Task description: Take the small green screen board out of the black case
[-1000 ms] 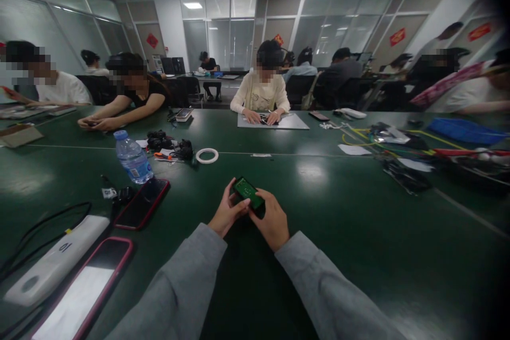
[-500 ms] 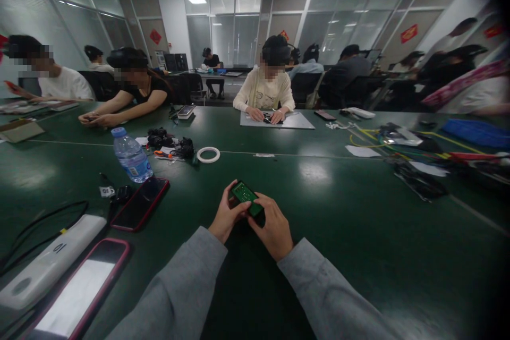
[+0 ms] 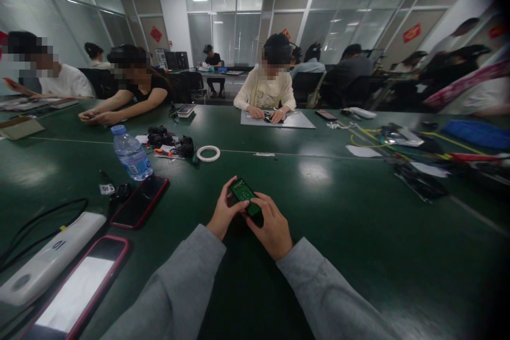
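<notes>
"Where's the green-faced device [image 3: 243,190]?"

"Between the fingers: the left hand [image 3: 223,214] grasps its farther end, thumb tip at the near edge; the right hand [image 3: 274,228] grasps the nearer end."

"And beneath?"

"The dark green table [image 3: 342,218], bottle [image 3: 132,155] off leftward."

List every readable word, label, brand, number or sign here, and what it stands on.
"10", or "01" the other way up: on the long white device.
Too small or blurred to read:
held device, marks on its green face
bottle label
white tag
red wall signs
</notes>
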The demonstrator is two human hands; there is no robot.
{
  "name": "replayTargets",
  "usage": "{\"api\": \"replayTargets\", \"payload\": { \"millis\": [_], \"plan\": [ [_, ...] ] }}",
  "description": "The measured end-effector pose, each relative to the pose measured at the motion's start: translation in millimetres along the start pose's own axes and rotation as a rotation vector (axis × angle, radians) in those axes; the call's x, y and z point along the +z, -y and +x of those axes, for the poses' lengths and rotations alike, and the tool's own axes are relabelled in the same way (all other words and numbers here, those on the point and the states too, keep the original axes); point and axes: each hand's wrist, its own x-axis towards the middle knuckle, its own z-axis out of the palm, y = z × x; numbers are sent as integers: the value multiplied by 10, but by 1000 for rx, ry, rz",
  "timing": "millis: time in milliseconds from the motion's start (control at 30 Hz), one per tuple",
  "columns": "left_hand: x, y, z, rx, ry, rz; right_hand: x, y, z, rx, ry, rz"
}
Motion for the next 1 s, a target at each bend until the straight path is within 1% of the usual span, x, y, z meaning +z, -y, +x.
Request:
{"api": "replayTargets", "payload": {
  "millis": [133, 333, 533, 733, 1000],
  "plan": [
    [-14, -30, 9, 8, 21, 10, 6, 2, -3, 11, 30, -14],
    [-20, -31, 0, 12, 37, -10, 23, -12, -13, -28, 16, -23],
    [-63, 11, 36, -77, -32, -82, 18, -14, -18, -79, 2, -15],
    [-65, 26, 56, -78, -67, -109, 5, -6, -15, -121, 7, -5],
    [-60, 4, 58, -71, -58, -123, 0, 13, -3, -132, 19, -2]
  ]
}}
